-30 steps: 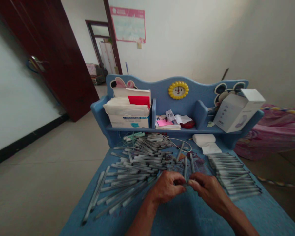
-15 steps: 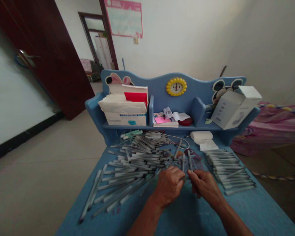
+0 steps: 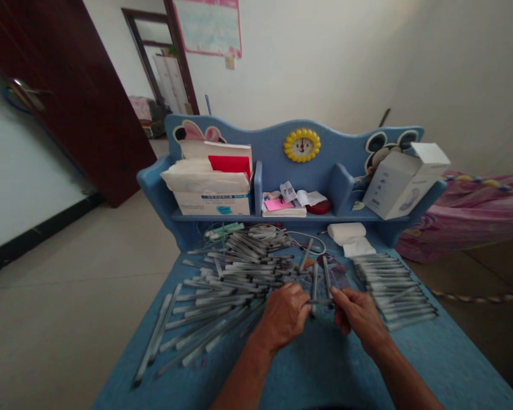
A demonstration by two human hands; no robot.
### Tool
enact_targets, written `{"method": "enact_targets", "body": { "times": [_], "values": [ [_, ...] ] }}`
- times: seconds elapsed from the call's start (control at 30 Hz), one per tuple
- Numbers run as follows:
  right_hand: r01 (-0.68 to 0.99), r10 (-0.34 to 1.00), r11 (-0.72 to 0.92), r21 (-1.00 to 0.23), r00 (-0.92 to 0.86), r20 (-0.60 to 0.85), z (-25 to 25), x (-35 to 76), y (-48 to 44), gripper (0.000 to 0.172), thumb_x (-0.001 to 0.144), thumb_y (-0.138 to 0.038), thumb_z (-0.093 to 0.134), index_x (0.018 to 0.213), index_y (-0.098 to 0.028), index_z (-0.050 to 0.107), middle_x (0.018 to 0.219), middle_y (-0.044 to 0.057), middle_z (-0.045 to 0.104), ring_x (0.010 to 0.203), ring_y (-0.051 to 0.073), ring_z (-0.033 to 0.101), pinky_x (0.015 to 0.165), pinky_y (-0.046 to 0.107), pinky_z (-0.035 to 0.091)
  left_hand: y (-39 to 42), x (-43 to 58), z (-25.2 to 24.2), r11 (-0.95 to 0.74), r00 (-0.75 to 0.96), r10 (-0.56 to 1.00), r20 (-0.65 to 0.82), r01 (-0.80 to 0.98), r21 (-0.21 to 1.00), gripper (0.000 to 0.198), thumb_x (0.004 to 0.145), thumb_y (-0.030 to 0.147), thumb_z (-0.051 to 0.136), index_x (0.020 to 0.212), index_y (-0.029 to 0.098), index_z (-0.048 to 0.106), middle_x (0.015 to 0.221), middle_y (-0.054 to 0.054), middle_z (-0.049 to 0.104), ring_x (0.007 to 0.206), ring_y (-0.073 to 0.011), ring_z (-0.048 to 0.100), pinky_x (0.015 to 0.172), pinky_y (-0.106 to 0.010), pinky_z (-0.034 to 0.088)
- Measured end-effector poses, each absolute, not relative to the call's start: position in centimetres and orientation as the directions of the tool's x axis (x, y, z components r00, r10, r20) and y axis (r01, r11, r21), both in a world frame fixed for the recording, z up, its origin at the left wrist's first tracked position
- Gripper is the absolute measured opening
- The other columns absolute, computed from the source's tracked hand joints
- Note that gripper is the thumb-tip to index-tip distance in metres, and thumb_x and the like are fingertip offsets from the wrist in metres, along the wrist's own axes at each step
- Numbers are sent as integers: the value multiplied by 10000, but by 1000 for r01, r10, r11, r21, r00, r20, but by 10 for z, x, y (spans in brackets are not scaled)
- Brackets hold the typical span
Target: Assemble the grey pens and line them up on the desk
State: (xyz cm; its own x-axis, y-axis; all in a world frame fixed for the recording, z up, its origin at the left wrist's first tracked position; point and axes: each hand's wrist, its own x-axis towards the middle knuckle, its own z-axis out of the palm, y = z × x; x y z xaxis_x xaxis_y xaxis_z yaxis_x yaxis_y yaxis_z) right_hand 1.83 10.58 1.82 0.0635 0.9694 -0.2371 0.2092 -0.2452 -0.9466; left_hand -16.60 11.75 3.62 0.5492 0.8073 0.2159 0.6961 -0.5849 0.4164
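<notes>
My left hand and my right hand are both closed on one thin grey pen, held level between them just above the blue desk. Each hand pinches one end of it. A big loose heap of grey pens lies to the left of my left hand. A tidy row of grey pens lies side by side to the right of my right hand. Two or three single pens lie just beyond my fingers.
The desk's blue shelf holds a white carton with papers and a red book, a pink notepad, a tilted white box and a yellow clock. A white roll lies under it. A dark door stands left, pink bedding right.
My hands have drawn slightly apart, so more of the pen shows between them. The camera has shifted, moving the whole scene a little left and up in the picture.
</notes>
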Motion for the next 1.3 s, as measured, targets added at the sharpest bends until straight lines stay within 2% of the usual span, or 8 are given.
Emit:
{"method": "enact_targets", "body": {
  "times": [0.3, 0.53, 0.67, 0.8, 0.87, 0.97, 1.13, 1.3],
  "values": [
    [127, 952, -302, -945, 83, -293, 14, 21, 106, 449, 757, -566, 515, 538, -178, 462, 351, -25, 520, 239, 73, 394, 285, 184, 220, 117, -160, 32, -596, 546, 801, 244, 697, 399, 76, 790, 193, 557, 731, 167, 599, 751, -30, 576, 769, -171, 525, 677, -260, 391],
    [-41, 947, -296, -954, 114, -299, 15, 21, 101, 505, 758, -636, 466, 632, -150, 525, 407, -3, 559, 281, 84, 450, 312, 185, 291, 118, -160, 33, -475, 469, 864, 183, 641, 603, 81, 751, 199, 571, 723, 178, 645, 723, -15, 595, 720, -148, 547, 643, -231, 383],
    [-122, 963, -254, -959, 61, -263, 12, 21, 98, 451, 740, -601, 532, 729, -151, 550, 457, -20, 577, 324, 82, 473, 349, 185, 330, 119, -158, 36, -306, 369, 923, 106, 540, 784, 56, 686, 182, 603, 663, 164, 651, 679, -4, 599, 688, -142, 544, 631, -230, 377],
    [-175, 970, -243, -954, -23, -242, 15, 15, 95, 392, 750, -534, 574, 824, -149, 557, 483, -26, 589, 345, 86, 484, 370, 189, 335, 119, -155, 37, 100, 346, 922, -173, 219, 971, 104, 656, 233, 624, 673, 132, 640, 584, 14, 587, 547, -108, 511, 518, -212, 349],
    [-182, 969, -248, -952, -50, -243, 18, 11, 94, 371, 757, -510, 579, 836, -148, 555, 483, -24, 592, 347, 86, 481, 375, 190, 339, 119, -154, 36, 285, 368, 889, -273, 21, 958, 156, 658, 273, 634, 685, 120, 621, 583, 7, 604, 492, -88, 504, 470, -194, 324],
    [-142, 967, -254, -957, -68, -247, 19, 5, 92, 340, 750, -483, 596, 796, -148, 558, 481, -25, 592, 345, 78, 473, 375, 186, 338, 121, -154, 36, 403, 351, 880, -319, -201, 893, 202, 635, 289, 677, 682, 113, 590, 601, -12, 626, 476, -77, 531, 426, -168, 299],
    [-34, 959, -272, -962, -88, -269, 11, 1, 91, 315, 743, -460, 602, 717, -149, 556, 471, -27, 585, 340, 66, 459, 371, 177, 320, 125, -160, 33, 432, 270, 900, -344, -432, 792, 271, 582, 245, 741, 732, 127, 549, 618, -13, 645, 489, -90, 570, 410, -152, 351],
    [15, 956, -265, -964, -125, -265, 8, -2, 92, 310, 743, -465, 588, 702, -159, 557, 478, -26, 581, 349, 72, 462, 378, 186, 318, 129, -166, 31, 367, 169, 929, -330, -546, 753, 265, 585, 187, 743, 760, 128, 553, 623, -11, 649, 508, -99, 592, 439, -165, 431]
  ]
}}
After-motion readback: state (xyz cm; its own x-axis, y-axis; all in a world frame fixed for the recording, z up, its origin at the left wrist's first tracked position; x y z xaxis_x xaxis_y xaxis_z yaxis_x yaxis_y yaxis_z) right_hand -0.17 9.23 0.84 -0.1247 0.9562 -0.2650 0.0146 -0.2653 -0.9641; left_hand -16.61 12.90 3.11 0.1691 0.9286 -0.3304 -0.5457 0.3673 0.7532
